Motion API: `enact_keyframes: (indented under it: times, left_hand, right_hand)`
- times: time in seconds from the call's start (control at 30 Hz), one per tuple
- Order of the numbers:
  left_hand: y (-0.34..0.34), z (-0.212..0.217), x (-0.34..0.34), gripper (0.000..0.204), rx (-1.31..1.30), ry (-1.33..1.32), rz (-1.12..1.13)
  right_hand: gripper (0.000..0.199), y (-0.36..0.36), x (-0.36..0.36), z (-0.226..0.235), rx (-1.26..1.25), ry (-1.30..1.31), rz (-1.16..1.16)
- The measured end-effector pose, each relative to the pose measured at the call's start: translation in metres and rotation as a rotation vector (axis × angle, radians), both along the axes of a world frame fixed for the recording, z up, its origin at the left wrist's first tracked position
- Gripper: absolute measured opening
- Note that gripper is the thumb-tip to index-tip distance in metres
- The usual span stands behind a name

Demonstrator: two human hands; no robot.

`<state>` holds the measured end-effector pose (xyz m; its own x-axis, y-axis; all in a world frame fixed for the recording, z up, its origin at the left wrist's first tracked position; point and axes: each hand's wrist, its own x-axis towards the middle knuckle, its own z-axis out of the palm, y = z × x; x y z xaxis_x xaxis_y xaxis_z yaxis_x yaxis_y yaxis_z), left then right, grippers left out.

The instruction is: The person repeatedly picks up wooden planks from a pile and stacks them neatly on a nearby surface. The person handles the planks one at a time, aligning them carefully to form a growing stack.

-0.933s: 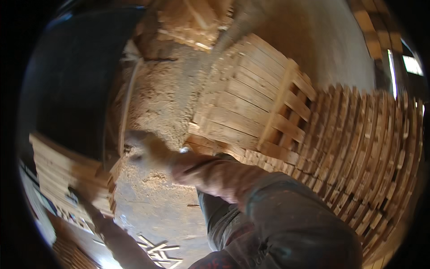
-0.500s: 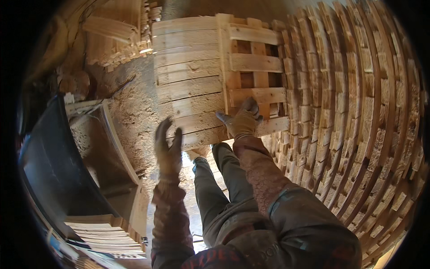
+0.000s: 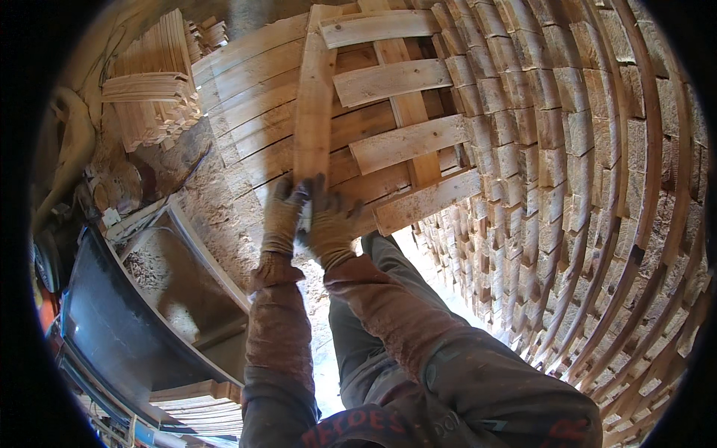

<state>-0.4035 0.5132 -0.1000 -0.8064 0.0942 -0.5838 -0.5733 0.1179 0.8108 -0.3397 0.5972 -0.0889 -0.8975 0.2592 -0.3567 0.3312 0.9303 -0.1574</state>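
A wooden pallet (image 3: 388, 142) leans or lies in front of me, its slats and cross boards showing. Both my hands wear worn work gloves. My left hand (image 3: 282, 216) and my right hand (image 3: 328, 220) are side by side, closed around the near end of the pallet's left runner board (image 3: 314, 112). The board runs away from me between the two gloves. My sleeves are dusty reddish-brown, and my legs in grey trousers show below the hands.
A tall stack of pallets (image 3: 597, 224) fills the right side. A pile of loose short boards (image 3: 153, 82) sits at the upper left. A dark metal bin or machine frame (image 3: 134, 313) with sawdust stands at the left. Sawdust covers the floor (image 3: 216, 201).
I turned from the floor at the left toward the pallet. Both hands went from apart and open near its edge to closed together on the left runner board.
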Motion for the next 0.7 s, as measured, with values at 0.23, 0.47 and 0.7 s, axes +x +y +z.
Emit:
enact_keyframes:
  times: [0.23, 0.47, 0.7]
  left_hand:
    - [0.007, 0.007, 0.001, 0.119, -0.973, 0.276, -0.431]
    - [0.001, -0.016, 0.007, 0.089, -1.101, 0.336, -0.332]
    - [-0.046, -0.044, 0.107, 0.081, -0.935, 0.120, -0.112]
  right_hand:
    - [0.089, 0.125, -0.013, 0.038, -0.405, -0.077, -0.455]
    - [0.097, 0.244, -0.060, 0.002, 0.200, -0.195, -0.245]
    - [0.070, 0.236, -0.044, -0.018, -0.073, 0.020, -0.294]
